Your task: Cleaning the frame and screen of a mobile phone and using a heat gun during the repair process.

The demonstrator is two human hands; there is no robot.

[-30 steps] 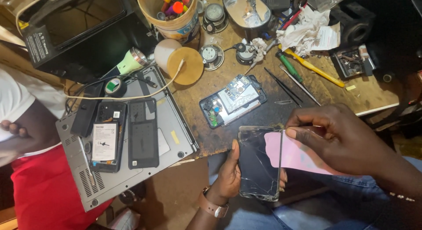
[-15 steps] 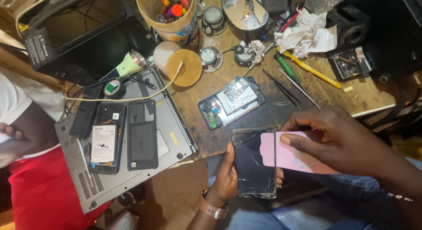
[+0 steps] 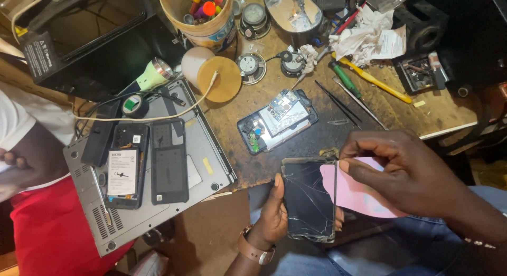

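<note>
1. While the left hand [image 3: 272, 215] cradles a cracked phone [image 3: 309, 199] from below, its grip is wrapped round the edges: thumb up the left side, fingertips showing past the right edge.
2. The right hand's [image 3: 409, 175] grip is pressed together, thumb and forefinger pinching a thin pink card [image 3: 356, 194] whose left end meets the phone's right edge near the top.
3. Compared with half a second ago, the card lies further right: then it overlapped the glass, now only its end touches the seam. A second ago it lay likewise over the right side of the screen. That shift reads as the card being worked along the edge of the screen, prising at the join rather than resting on it.
4. The phone is held over the person's lap, just in front of the bench [image 3: 317, 141] edge, screen up, and it has barely moved across the three views.
5. On the bench just beyond lies an opened phone [image 3: 277, 120] with its board showing; tweezers [image 3: 343, 104] and a yellow-handled tool [image 3: 377, 83] lie to its right.
6. Further left an upturned laptop [image 3: 153, 170] carries two more phone bodies and a battery [image 3: 121, 173].
7. At the far left another person's arm [image 3: 21, 160] rests, apart from the work.
</note>
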